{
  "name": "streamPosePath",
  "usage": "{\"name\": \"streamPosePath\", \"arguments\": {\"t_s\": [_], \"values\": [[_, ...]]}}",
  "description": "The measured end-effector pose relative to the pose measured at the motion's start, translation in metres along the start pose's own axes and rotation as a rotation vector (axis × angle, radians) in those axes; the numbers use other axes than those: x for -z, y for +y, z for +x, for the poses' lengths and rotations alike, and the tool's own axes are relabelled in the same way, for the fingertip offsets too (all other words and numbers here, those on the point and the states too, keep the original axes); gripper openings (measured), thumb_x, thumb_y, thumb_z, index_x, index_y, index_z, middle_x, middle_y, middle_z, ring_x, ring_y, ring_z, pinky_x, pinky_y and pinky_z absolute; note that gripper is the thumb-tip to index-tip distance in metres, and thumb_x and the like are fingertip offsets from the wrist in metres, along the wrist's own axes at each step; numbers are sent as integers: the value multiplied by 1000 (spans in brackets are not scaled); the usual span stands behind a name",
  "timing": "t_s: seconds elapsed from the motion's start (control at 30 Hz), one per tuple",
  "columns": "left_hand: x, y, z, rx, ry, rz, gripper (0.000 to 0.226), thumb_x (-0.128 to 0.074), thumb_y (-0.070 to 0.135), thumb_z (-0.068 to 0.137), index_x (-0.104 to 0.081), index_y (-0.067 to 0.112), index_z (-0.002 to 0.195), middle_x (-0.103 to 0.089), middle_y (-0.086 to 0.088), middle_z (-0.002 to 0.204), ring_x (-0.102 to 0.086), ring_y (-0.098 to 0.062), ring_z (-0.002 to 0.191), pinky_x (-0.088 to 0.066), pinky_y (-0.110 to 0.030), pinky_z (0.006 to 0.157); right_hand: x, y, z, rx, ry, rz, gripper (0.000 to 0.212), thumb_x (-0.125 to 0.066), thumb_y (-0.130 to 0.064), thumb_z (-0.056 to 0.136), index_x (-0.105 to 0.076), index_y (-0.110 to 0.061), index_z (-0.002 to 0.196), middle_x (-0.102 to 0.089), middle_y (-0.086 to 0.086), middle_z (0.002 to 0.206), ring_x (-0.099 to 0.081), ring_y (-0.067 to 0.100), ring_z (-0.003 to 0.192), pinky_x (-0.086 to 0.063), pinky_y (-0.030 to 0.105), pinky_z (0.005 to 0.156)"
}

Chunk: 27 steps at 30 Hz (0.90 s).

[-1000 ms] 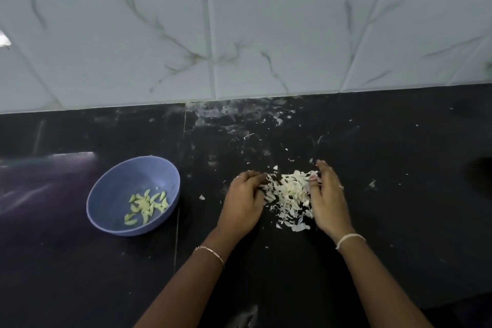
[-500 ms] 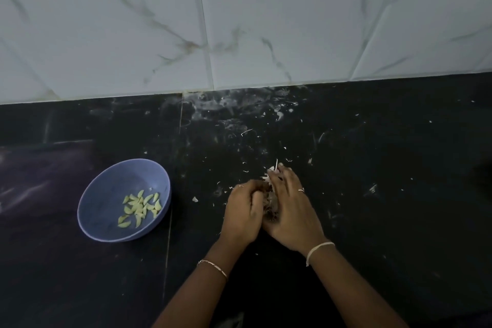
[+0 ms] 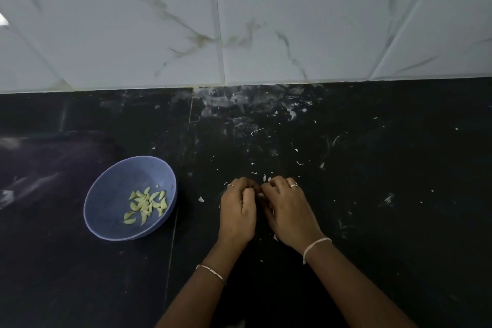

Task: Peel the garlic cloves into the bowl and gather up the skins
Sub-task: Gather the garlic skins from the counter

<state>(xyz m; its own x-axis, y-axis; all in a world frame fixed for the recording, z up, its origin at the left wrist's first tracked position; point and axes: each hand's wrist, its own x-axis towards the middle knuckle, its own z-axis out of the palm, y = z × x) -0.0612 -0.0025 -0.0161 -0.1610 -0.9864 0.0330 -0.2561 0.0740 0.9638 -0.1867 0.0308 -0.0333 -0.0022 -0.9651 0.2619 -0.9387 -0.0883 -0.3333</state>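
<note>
2 grips curl round half-hidden skins [image 3: 265, 177] at lower centre: left hand [image 3: 237, 212] touching right hand [image 3: 288, 214]. Cloves [image 3: 145, 205] lie in the bowl [image 3: 106, 194], centre-left.

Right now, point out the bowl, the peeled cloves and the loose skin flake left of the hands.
bowl [image 3: 111, 186]: head view, bare inner wall.
peeled cloves [image 3: 145, 205]: head view, middle of the pile.
skin flake [image 3: 201, 199]: head view, centre of the flake.
</note>
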Motion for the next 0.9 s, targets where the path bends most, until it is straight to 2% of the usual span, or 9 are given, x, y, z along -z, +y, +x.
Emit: {"name": "streamPosePath", "arguments": {"t_s": [0.2, 0.3, 0.37, 0.43, 0.5, 0.6, 0.7, 0.8, 0.9], "values": [[-1, 4, -2, 143, 52, -142, 33, -37, 14, 93, -69, 22, 98, -70, 6, 96, -65, -3, 89, -51, -24, 80, -3, -3, 5, 36, 35, -69, 24, -43, -31, 90, -60, -19, 78, -59, -3, 71, -57, 15, 59, -45, 27, 46], [-1, 5, -3, 188, 64, -190, 36, -35, 6, 99, -70, 16, 103, -71, 2, 98, -67, -11, 94, -53, -27, 85, -2, -3, 3, 13, 25, -77, 13, -65, -20, 84, -59, -17, 72, -60, -2, 65, -58, 17, 52, -37, 25, 42], [-2, 5, -6, 198, 58, -213, 36, -35, 6, 100, -70, 14, 107, -71, 1, 100, -67, -12, 98, -52, -27, 88, 0, -4, 5, -16, 33, -43, 19, -63, -21, 90, -58, -16, 72, -60, -1, 63, -58, 17, 52, -35, 24, 47], [-1, 5, -10, 176, 52, -195, 33, -38, 9, 101, -69, 15, 108, -71, 3, 103, -66, -10, 101, -51, -29, 91, 6, -4, 11, -148, 29, 132, 35, -46, -31, 101, -53, -18, 69, -57, -4, 61, -57, 13, 55, -41, 27, 51], [4, 3, -13, 73, 42, -53, 28, -44, 9, 100, -69, 19, 108, -69, 7, 104, -64, -7, 102, -49, -26, 91, 14, -3, 18, -372, 48, 475, 45, -41, -35, 103, -49, -18, 62, -51, -6, 53, -57, 10, 52, -46, 30, 49], [8, 0, -21, -96, -64, 211, 28, -55, 12, 96, -64, 16, 122, -61, 6, 114, -57, -6, 109, -42, -13, 92, 24, 4, 21, -625, 158, 797, 47, -43, -32, 103, -40, -16, 59, -36, -4, 47, -34, 6, 41, -31, 27, 44], [3, -1, -29, -231, -246, 420, 59, -60, 42, 90, -47, 14, 141, -44, 0, 143, -36, -10, 133, -21, -8, 107, 31, 2, 16, -798, 280, 1022, 46, -44, -30, 103, -37, -18, 60, -34, -6, 48, -31, 7, 43, -28, 24, 44], [-9, -6, -32, -343, -375, 647, 100, -45, 76, 78, -20, 16, 154, -13, -2, 162, -5, -17, 150, -8, -33, 121, 35, 3, 12, -921, 385, 1230, 43, -45, -31, 103, -38, -20, 61, -34, -5, 50, -31, 10, 44, -28, 24, 43], [-22, -8, -25, -383, -414, 845, 120, -39, 89, 69, -2, 16, 157, 12, -7, 163, 19, -23, 149, 4, -48, 121, 41, 6, 10, -972, 435, 1349, 40, -45, -31, 103, -38, -19, 65, -33, -3, 52, -30, 8, 39, -26, 20, 37]]}}
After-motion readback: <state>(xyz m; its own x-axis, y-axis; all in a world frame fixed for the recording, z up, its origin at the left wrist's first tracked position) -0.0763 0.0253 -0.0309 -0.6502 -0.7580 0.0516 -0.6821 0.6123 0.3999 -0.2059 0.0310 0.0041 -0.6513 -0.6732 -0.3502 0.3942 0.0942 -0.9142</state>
